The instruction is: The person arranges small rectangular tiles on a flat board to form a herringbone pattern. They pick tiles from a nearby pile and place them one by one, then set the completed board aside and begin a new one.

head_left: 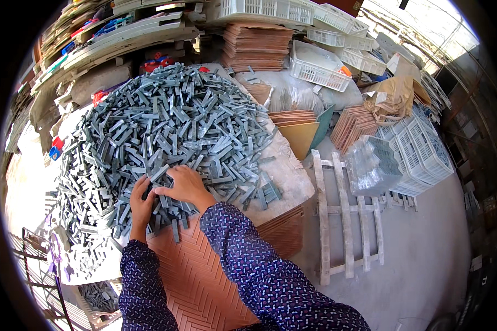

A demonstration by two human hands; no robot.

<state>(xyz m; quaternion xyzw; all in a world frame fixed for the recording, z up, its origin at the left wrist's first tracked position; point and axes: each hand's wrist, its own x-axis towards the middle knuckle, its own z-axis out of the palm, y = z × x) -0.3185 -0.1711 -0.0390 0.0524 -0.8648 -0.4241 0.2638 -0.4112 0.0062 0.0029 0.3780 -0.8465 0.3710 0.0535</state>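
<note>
A large heap of narrow grey-green tile strips [188, 118] covers the table in front of me. At its near edge, my right hand [185, 184] pinches one tile strip [159, 172] between thumb and fingers. Beside it on the left, my left hand [141, 202] is closed, fingers curled toward its thumb, around what looks like a dark strip partly hidden by the fingers. The two hands nearly touch. Just below them lies a reddish-brown mould sheet [199, 270] with a herringbone pattern of slots, partly covered by my sleeves.
Stacked reddish sheets [257, 47] stand behind the heap, near white plastic crates [320, 69]. On the floor at right are a wooden pallet [345, 215], a plastic-wrapped bundle [371, 165] and more crates [417, 151]. A crate of strips [99, 298] sits low at left.
</note>
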